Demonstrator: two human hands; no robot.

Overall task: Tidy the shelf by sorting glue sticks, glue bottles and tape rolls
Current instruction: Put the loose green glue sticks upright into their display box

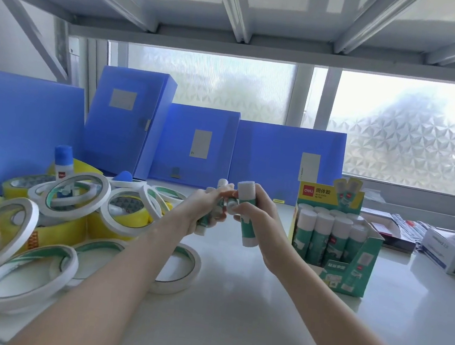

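Above the white shelf (231, 316), my right hand (258, 213) grips an upright green-and-white glue stick (247, 226), its fingertips touching a second stick. My left hand (201, 209) holds a small bundle of glue sticks (210, 219) against it. To the right stands a green display box (351, 270) filled with several glue sticks (322, 230). At the left lies a heap of white tape rolls (74, 196) and yellow tape rolls (126, 217). A blue-capped glue bottle (63, 160) stands in that heap, and another blue cap (125, 177) shows behind the rolls.
Blue file boxes (195, 145) lean along the back by the frosted window. Small cartons and packets (454, 251) sit at the far right. A metal shelf deck (241, 2) hangs low overhead. One white tape roll (177, 266) lies flat under my left forearm.
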